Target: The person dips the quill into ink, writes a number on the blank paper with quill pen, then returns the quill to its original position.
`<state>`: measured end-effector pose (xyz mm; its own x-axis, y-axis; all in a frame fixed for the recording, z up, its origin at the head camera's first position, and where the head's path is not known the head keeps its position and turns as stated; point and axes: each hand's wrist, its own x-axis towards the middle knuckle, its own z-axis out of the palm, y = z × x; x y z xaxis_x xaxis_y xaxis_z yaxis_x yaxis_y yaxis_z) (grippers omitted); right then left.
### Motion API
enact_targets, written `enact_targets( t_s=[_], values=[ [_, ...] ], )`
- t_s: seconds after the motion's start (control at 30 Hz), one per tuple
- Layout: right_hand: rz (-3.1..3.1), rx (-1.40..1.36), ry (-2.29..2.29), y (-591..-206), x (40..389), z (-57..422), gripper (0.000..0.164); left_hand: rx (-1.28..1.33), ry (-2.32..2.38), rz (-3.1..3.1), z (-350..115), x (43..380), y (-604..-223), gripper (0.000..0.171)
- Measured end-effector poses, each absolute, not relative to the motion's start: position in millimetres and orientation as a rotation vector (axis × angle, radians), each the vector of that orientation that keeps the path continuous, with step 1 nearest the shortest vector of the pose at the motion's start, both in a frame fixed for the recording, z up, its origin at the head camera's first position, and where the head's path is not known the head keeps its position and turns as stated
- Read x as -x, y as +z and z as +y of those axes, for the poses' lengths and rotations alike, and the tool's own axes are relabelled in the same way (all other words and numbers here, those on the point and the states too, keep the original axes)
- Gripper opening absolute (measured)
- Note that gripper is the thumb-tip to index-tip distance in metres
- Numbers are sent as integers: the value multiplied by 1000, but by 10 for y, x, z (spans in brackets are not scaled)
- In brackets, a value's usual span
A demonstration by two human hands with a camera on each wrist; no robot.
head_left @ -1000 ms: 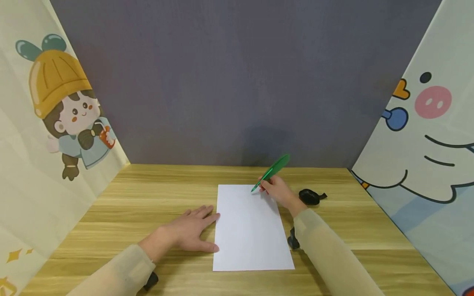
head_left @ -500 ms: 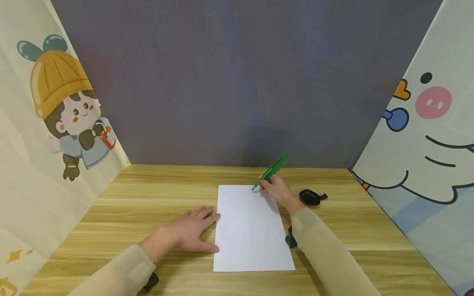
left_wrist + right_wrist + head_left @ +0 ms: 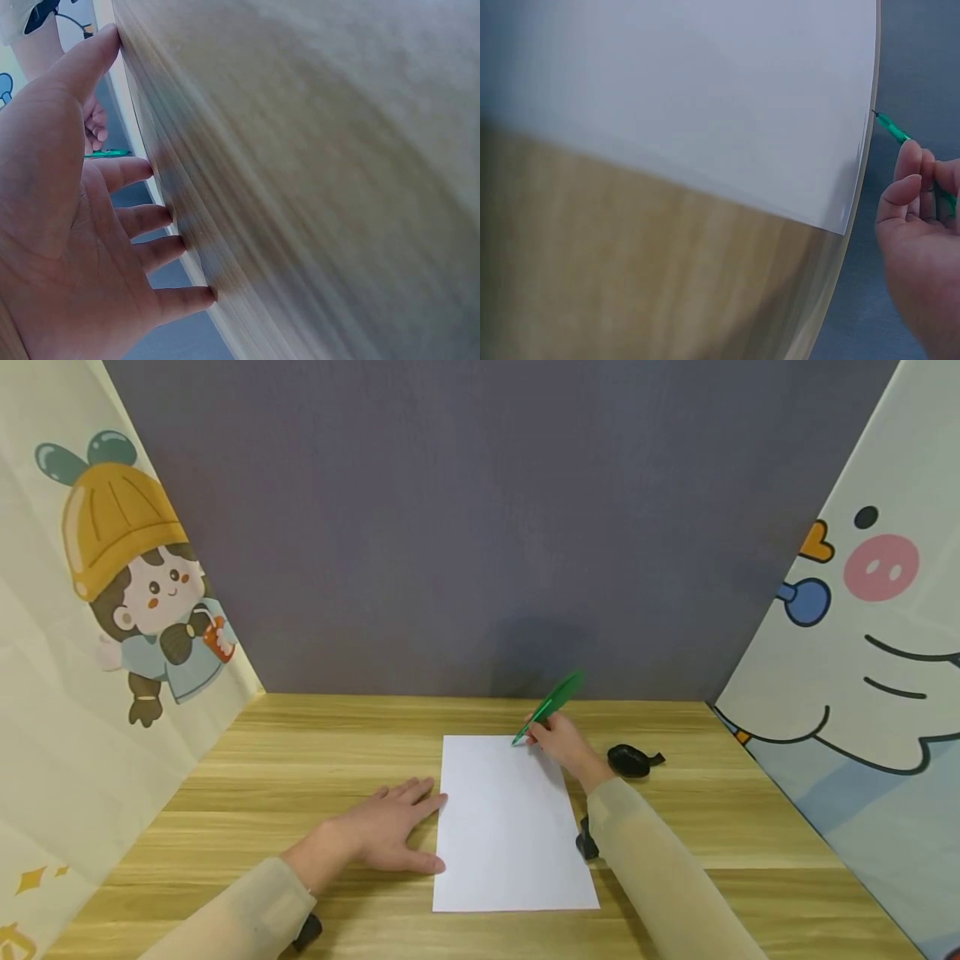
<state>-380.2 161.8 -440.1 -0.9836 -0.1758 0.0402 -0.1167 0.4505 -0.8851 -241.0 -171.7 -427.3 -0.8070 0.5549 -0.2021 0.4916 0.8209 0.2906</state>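
A green pen with a feather-shaped top [image 3: 561, 695] is pinched in my right hand [image 3: 566, 749], leaning up and to the right. Its tip points down at the far part of a blank white sheet of paper [image 3: 510, 827]. In the right wrist view the dark point of the green pen [image 3: 890, 127] sticks out past the curled fingers. My left hand [image 3: 390, 831] rests with fingers spread on the wooden table, thumb and index fingertips at the sheet's left edge. The left wrist view shows the left hand [image 3: 90, 247] from the palm side, fingertips on the table surface.
To the right of the sheet a black oval object with a short tab [image 3: 630, 760] lies on the wooden table [image 3: 300, 760]. A grey panel [image 3: 480, 527] rises behind the table. Printed cartoon cloths hang at both sides.
The pen's tip has shifted slightly to the right and away from me along the sheet's far part. My right forearm has swung a little left; the left hand has stayed in place.
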Motion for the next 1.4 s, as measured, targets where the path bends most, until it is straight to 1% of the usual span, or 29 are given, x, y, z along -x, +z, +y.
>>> enact_targets(
  t_s=[1.03,1.4],
  values=[
    [2631,269,-1591,-4429,3847,1624,35,-807,340,2718,-1732,2426,-4310,106],
    [2615,227,-1591,-4434,3867,1617,35,-805,324,2728,-1725,2421,-4290,106]
  ],
)
